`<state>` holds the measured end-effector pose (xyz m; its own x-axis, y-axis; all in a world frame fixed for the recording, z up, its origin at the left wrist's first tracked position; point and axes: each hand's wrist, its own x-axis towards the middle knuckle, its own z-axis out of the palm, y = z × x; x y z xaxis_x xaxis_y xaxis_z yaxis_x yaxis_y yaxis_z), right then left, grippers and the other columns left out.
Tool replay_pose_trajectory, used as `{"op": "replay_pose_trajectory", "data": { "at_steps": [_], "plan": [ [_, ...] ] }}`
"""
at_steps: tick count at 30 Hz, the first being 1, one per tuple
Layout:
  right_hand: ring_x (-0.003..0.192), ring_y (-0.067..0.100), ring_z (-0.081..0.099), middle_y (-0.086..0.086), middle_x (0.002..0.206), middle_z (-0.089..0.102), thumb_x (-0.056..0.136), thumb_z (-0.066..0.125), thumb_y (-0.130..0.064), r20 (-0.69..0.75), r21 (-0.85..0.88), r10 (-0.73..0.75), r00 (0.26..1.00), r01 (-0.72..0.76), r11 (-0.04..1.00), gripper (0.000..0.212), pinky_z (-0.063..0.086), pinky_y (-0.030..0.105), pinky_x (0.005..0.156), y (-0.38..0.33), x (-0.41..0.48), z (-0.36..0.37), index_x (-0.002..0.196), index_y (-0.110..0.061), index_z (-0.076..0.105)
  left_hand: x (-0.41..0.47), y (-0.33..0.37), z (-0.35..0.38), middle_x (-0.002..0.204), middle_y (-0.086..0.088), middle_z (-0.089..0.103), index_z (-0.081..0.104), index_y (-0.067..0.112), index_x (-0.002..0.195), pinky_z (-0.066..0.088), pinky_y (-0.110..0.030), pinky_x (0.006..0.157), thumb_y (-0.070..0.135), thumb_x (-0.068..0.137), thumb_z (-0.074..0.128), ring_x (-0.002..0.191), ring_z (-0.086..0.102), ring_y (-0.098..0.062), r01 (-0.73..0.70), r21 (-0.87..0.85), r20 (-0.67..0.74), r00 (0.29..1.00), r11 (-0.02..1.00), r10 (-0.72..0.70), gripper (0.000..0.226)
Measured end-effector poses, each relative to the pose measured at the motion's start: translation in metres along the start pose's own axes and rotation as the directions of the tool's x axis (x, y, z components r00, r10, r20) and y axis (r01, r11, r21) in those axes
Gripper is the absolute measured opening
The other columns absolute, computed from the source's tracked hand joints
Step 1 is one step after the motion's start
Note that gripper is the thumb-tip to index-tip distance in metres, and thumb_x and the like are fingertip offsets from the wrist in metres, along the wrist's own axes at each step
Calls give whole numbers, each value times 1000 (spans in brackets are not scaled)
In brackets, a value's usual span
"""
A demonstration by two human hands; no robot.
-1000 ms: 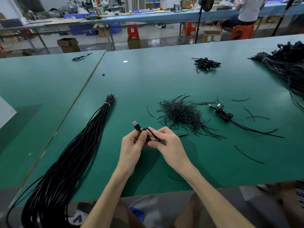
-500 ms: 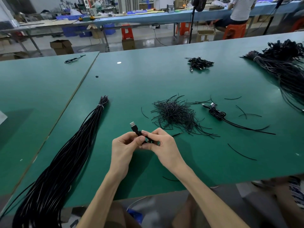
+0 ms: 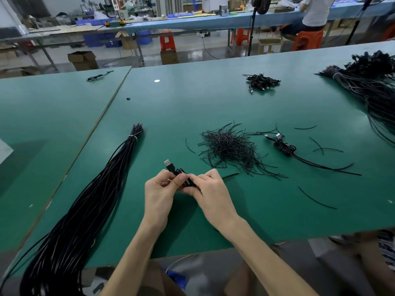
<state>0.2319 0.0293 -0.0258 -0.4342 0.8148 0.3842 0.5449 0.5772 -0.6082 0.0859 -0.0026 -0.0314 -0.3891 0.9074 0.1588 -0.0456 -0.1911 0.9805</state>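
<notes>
My left hand [image 3: 159,192] and right hand [image 3: 210,190] meet over green table [image 3: 192,103], both pinching coiled black USB cable [image 3: 180,175]; plug [image 3: 168,164] juts up-left past left thumb. Long tied cable bundle [image 3: 89,199] lies left. Heap of short ties [image 3: 230,148] just beyond right hand. Finished coil [image 3: 285,147] right of heap.

I am watching two bare hands, the left hand [image 3: 159,195] and the right hand [image 3: 213,195], both showing slim fingers and short trimmed nails, the left thumbnail [image 3: 181,177] catching the light. The left forearm [image 3: 132,253] and right forearm [image 3: 267,259] are showing bare down to the frame's edge; the lap [image 3: 154,283] is blurring too much to tell.
</notes>
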Motion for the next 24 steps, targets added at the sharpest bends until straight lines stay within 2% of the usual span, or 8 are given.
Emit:
{"op": "replay_pose_trajectory", "data": {
  "at_steps": [5, 9, 13, 18, 21, 24],
  "plan": [
    [93, 14, 43, -3, 84, 66, 93, 73, -26, 5, 193, 93, 996, -92, 977, 26, 43, 31, 85, 6, 3, -4, 117, -18, 75, -2, 0, 1, 91, -14, 77, 80, 15, 88, 60, -31, 80, 21, 81, 78, 86, 74, -25, -27, 6, 23, 999, 1000, 27, 10],
    [92, 15, 46, -7, 86, 66, 96, 70, -25, 9, 147, 76, 997, -77, 986, 27, 42, 31, 88, 4, 2, -3, 122, -20, 75, -2, -1, 2, 90, -11, 77, 81, 17, 85, 57, -26, 80, 19, 80, 80, 85, 73, -19, -5, 28, 11, 1000, 1000, 5, 6],
    [90, 13, 46, -9, 83, 62, 99, 66, -24, -7, 108, 64, 998, -63, 992, 25, 40, 31, 91, 2, 1, -4, 122, -19, 75, 0, -1, 2, 90, -16, 75, 81, 16, 82, 53, -38, 88, 17, 81, 81, 86, 68, -22, 3, 82, -12, 1000, 997, -2, 1],
    [82, 20, 59, -3, 90, 63, 104, 59, -28, 20, 115, 80, 997, -82, 990, 24, 50, 41, 79, -2, -1, -4, 122, -21, 73, -2, 2, 3, 89, -10, 77, 82, 17, 87, 56, -24, 80, 22, 82, 77, 83, 71, -16, 16, 15, 10, 1000, 1000, -16, 9],
    [75, 25, 59, 1, 91, 58, 107, 53, -28, 36, 67, 50, 998, -53, 996, 27, 52, 45, 72, -4, -2, -3, 124, -18, 70, -2, 2, 3, 92, -12, 78, 82, 16, 91, 58, -26, 84, 23, 84, 76, 87, 73, -20, 55, -38, 22, 998, 998, -54, 11],
    [72, 26, 56, 2, 89, 52, 107, 53, -26, 19, 59, 35, 999, -36, 998, 26, 51, 46, 71, -5, -2, -3, 121, -13, 70, -2, 2, 3, 95, -14, 78, 81, 14, 93, 60, -35, 88, 25, 85, 77, 86, 74, -24, 74, -47, 4, 997, 996, -73, 14]
  ]
}}
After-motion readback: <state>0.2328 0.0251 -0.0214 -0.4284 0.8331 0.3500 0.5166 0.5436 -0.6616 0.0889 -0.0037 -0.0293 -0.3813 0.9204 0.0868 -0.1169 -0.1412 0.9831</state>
